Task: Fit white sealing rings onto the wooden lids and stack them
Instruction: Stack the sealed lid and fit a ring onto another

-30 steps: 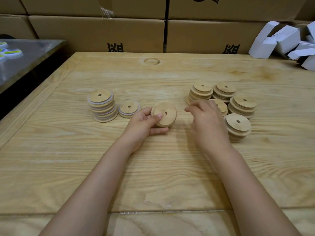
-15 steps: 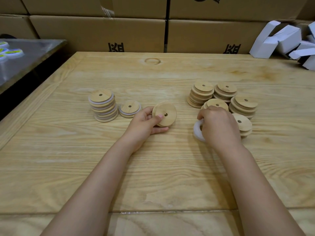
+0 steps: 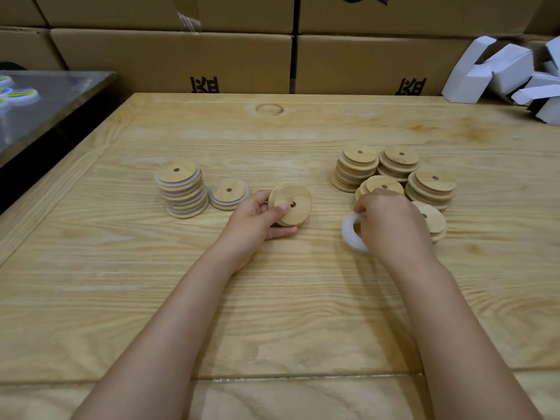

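Head view looks down on a wall of brown cardboard boxes [image 3: 169, 56] behind a broad pale wooden surface [image 3: 272, 298]. A dark metal table [image 3: 60, 95] stands off its left edge, and folded white cartons [image 3: 500, 71] lie at the far right corner. Five stacks of bare wooden lids [image 3: 357, 165] cluster at right. At left a tall stack of ringed lids [image 3: 181, 189] stands just beside a short ringed stack [image 3: 229, 194].

Between the two groups, the left hand [image 3: 254, 221] grips one wooden lid [image 3: 292, 204], tilted on edge, fingers curled behind it and thumb pressed on its face by the centre hole. The right hand [image 3: 391, 225], in front of the bare stacks, pinches a white sealing ring [image 3: 351, 234] that sticks out to its left, low over the wood. Whether the ring touches the wood cannot be told, and the fingertips are hidden under the hand.
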